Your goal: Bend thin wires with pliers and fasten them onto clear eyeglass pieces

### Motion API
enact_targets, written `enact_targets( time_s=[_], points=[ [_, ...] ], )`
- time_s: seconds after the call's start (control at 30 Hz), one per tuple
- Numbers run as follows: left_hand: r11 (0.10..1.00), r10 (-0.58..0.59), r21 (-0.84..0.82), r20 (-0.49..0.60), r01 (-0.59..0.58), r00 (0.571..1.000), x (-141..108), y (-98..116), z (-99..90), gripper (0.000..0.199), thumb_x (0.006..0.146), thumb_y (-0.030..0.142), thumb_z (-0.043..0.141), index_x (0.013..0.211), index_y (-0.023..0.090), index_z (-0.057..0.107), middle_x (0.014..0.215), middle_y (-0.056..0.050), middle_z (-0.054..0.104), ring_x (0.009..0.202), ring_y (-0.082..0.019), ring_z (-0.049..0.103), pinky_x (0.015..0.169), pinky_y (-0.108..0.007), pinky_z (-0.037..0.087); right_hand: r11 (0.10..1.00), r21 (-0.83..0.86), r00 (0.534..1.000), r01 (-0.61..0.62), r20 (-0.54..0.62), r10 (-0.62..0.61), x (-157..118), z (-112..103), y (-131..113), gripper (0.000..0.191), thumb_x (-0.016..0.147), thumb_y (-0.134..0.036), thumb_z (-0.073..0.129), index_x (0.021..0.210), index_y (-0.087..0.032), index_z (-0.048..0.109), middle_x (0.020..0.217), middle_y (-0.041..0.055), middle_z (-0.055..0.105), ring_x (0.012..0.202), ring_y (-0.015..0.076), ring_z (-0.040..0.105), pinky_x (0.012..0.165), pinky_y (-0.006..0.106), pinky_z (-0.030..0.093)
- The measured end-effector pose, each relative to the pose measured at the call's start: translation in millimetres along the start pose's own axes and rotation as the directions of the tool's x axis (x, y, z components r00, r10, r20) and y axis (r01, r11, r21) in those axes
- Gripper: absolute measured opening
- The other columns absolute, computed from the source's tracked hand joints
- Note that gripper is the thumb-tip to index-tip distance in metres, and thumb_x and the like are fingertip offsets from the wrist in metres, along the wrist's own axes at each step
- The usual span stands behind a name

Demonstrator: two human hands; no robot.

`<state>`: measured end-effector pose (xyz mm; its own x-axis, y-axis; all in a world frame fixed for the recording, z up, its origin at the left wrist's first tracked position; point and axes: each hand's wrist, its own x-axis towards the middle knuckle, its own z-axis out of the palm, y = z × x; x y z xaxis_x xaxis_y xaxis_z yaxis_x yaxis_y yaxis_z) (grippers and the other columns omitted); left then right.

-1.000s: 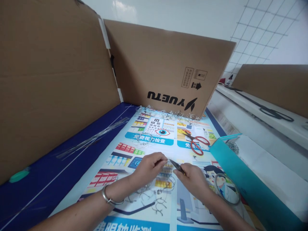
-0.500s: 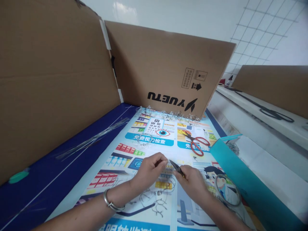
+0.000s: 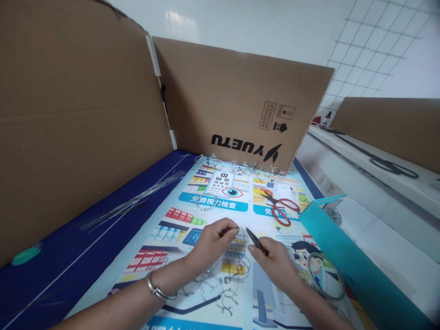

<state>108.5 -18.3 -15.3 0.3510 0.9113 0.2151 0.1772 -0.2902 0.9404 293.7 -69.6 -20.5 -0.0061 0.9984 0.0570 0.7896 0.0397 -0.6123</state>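
One pair of needle-nose pliers close beside a thin wire loop

The person's left hand has its grip pinched together at the thin wire loop, though the wire is too fine to show for certain that it is clamped there. The right hand is closed around the needle-nose pliers, whose dark tips sit together, just apart from the left fingertips and on nothing that can be seen. A silver bangle circles the left wrist.

The loop stands just above a printed poster laid on a navy board, and more bent wire shapes lie under the hands. Wire this fine would likely handle best pinched close to the working spot, with the tips brought in squarely to avoid a kink.

Red-handled scissors lie farther up the poster. A blue band on the poster reads 免费视力检查, meaning free eye test, below an eye chart. The cardboard panel behind carries YUETU upside down, with a logo and an arrow.
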Motion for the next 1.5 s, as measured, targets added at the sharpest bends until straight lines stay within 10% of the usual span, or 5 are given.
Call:
enact_targets(
  time_s=[0.33, 0.67, 0.9, 1.5],
  points=[
    [0.918, 0.199, 0.306, 0.189, -0.251, 0.962, -7, -6, 4.7, 0.013, 0.081, 0.017, 0.049, 0.083, 0.02, 0.062, 0.079, 0.0, 0.064, 0.074, -0.013, 0.056, 0.067, -0.022, 0.04, 0.848, 0.53, 0.997, -0.013, 0.067, -0.026, 2, 0, -17, 0.019, 0.077, -0.035, 0.054, 0.076, -0.016, 0.056, 0.066, -0.0026, 0.047, 0.062, 0.0105, 0.04, 0.056, 0.021, 0.033],
    [0.958, -0.021, 0.281, 0.256, -0.053, 0.966, 20, 14, -40.6, 0.014, 0.082, 0.022, 0.045, 0.083, 0.019, 0.059, 0.068, 0.003, 0.059, 0.063, -0.011, 0.055, 0.059, -0.02, 0.039, 0.819, 0.568, 0.996, -0.079, 0.072, 0.047, 7, 2, -16, 0.023, 0.077, -0.038, 0.055, 0.069, -0.017, 0.051, 0.058, -0.005, 0.035, 0.054, 0.0084, 0.029, 0.048, 0.021, 0.024],
    [0.824, -0.095, 0.545, 0.402, -0.154, 0.911, 27, 8, -72.6, 0.019, 0.077, 0.023, 0.047, 0.073, 0.02, 0.065, 0.07, 0.001, 0.065, 0.066, -0.014, 0.055, 0.058, -0.02, 0.036, 0.864, 0.5, 0.997, -0.062, 0.078, 0.027, 10, 0, -29, 0.022, 0.077, -0.037, 0.055, 0.068, -0.016, 0.052, 0.058, -0.0043, 0.037, 0.055, 0.009, 0.032, 0.05, 0.021, 0.026],
    [0.732, -0.14, 0.643, 0.465, -0.225, 0.874, 22, -10, -68.6, 0.021, 0.08, 0.023, 0.044, 0.074, 0.02, 0.063, 0.075, -0.002, 0.066, 0.068, -0.016, 0.057, 0.06, -0.023, 0.036, 0.757, 0.653, 0.994, -0.024, -0.066, 0.089, 13, 15, -11, 0.018, 0.077, -0.035, 0.058, 0.075, -0.018, 0.053, 0.064, -0.0035, 0.043, 0.059, 0.0094, 0.035, 0.056, 0.023, 0.03]
  ],
)
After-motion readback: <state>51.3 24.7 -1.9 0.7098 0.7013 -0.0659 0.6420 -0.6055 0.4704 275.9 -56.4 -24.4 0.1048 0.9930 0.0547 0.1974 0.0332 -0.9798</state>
